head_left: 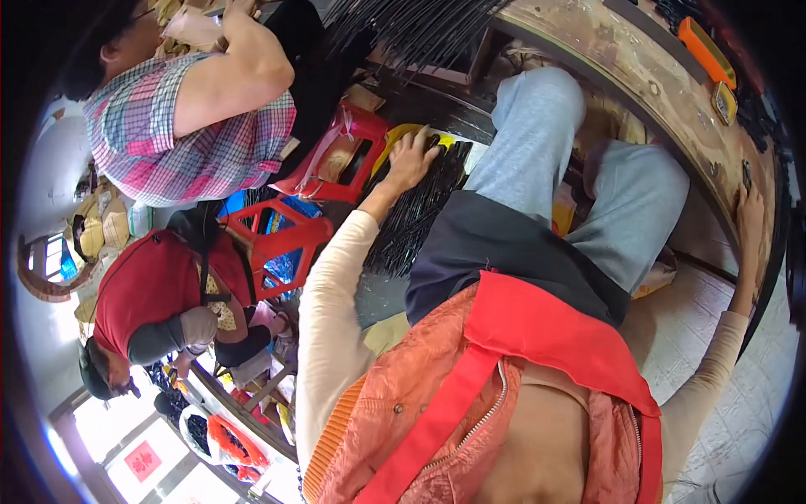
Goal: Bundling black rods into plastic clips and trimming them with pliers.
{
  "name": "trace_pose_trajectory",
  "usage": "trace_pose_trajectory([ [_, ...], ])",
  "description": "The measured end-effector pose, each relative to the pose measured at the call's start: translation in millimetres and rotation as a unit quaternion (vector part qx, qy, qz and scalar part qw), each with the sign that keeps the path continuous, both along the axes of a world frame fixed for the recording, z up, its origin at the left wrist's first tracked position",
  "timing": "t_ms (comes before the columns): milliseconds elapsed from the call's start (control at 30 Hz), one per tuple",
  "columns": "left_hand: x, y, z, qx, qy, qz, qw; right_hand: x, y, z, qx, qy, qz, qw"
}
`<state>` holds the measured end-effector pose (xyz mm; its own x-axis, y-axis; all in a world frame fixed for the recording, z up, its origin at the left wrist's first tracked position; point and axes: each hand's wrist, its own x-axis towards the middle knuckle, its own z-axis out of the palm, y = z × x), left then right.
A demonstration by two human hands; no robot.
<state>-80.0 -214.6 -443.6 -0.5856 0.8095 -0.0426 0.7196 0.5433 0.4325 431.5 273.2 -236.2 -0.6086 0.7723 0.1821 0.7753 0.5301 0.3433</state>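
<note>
My left hand [411, 157] rests on the far end of a pile of thin black rods [409, 223], at the left of my legs. Its fingers are spread apart and touch the rods; none is lifted. Beneath the far end of the pile shows a yellow sheet or bag [388, 147]. At the far right, my right hand [750, 210] lies on the edge of a worn wooden workbench [655, 76] with its fingers stretched out. Just beyond its fingertips is a small dark metal piece [746, 173], too small to name.
Red plastic stools [285, 239] stand to the left. A person in a checked shirt [189, 126] and another in dark red [151, 290] work there. More black rods [411, 29] lie at the back. An orange case [707, 52] sits on the bench.
</note>
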Motion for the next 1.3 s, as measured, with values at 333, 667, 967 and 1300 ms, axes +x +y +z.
trace_pose_trajectory([
  [333,50,75,99,-0.069,0.295,-0.242,0.922,65,29,12,-0.025,0.092,-0.009,0.995],
  [667,205,162,185,0.100,0.018,-0.524,0.845,69,-35,0,0.009,0.395,-0.017,0.918],
  [967,231,183,177,0.020,0.025,-0.574,0.818,193,29,6,0.187,0.158,-0.191,0.950],
  [1300,236,188,174,0.002,-0.003,-0.541,0.841,188,81,4,-0.019,0.144,-0.334,0.931],
])
